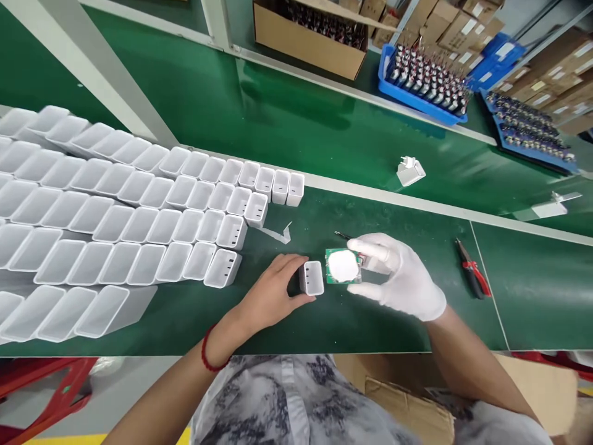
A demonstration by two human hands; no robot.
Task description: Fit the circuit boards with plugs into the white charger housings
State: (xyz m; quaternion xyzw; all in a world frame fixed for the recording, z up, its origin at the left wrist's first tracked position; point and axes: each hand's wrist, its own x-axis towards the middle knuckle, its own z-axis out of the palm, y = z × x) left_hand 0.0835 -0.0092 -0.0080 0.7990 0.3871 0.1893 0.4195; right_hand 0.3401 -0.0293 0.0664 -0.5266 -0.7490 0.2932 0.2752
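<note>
My bare left hand [271, 290] is closed round the sides of a small white plastic case [314, 278], its open end facing up and slots showing inside. To its right, my white-gloved right hand [396, 275] holds a green circuit board [343, 266] with a round white pad on it between thumb and fingers. A narrow gap separates the board from the case. A dark thin tool tip [343, 235] shows just behind the board, the rest of it hidden by the glove.
Rows of white cases [152, 225] fill the left of the green bench [370, 327]. Pliers [473, 272] lie at the right. A clear strip [278, 235] lies behind my left hand. Farther back are a white adapter [410, 172], a blue tray [424, 86] and a cardboard box [308, 43].
</note>
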